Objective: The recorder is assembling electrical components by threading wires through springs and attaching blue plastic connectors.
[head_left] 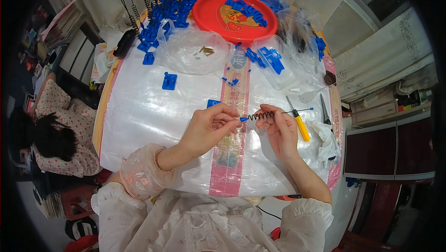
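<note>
A black coil spring [255, 117] lies roughly level across the middle of the table, between my hands. A small blue cone-shaped tip [243, 119] caps its left end, and a thin rod with a blue bead [311, 109] sticks out to the right. My right hand [281, 133] is closed around the spring's right part. The fingers of my left hand [204, 131] are pinched together at the blue tip; whether they grip it or something tiny is hidden. Just behind my left fingers, a blue plastic base [213, 103] is partly covered. Another blue base [169, 81] sits farther left.
Several assembled blue bases with upright springs [160, 13] crowd the back left. A red tray [209, 24] holds blue parts. Clear plastic bags [186, 61] carry brass-coloured pieces and blue parts. A yellow-handled screwdriver [302, 128] lies right of my right hand. At far left, another person [69, 126] sits.
</note>
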### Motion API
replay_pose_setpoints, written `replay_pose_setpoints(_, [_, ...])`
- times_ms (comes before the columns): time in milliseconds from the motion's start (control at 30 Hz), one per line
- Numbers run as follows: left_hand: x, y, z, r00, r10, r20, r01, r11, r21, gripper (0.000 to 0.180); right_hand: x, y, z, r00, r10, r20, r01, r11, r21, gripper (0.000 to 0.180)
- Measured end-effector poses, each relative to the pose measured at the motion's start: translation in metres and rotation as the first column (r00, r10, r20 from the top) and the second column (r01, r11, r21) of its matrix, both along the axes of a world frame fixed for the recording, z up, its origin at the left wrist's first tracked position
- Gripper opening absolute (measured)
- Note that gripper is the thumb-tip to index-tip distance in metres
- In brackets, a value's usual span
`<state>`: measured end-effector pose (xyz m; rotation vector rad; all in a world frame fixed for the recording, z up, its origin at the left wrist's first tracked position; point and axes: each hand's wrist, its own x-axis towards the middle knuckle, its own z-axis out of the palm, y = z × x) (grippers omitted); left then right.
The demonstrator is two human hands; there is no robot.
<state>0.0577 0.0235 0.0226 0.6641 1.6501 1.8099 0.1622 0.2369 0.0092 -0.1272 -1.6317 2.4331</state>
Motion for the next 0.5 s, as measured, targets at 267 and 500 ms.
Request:
replay_pose_setpoints(267, [0.0016,-0.0032,-0.0051,0.999,-0.025,-0.048,0.023,0.998,-0.061,0.010,-0.0020,0.0004,-0.0014,1.000,0.017,0.000,-0.017,1.000,-0.014,0.045])
replay_pose_setpoints(500, [0.0026,-0.0024,-0.0043,1.000,-0.008,-0.008,0.008,1.000,-0.011,0.009,-0.0054,-0.0002,0.0003,0.997,0.071,0.011,-0.071,0.997,-0.029,0.056])
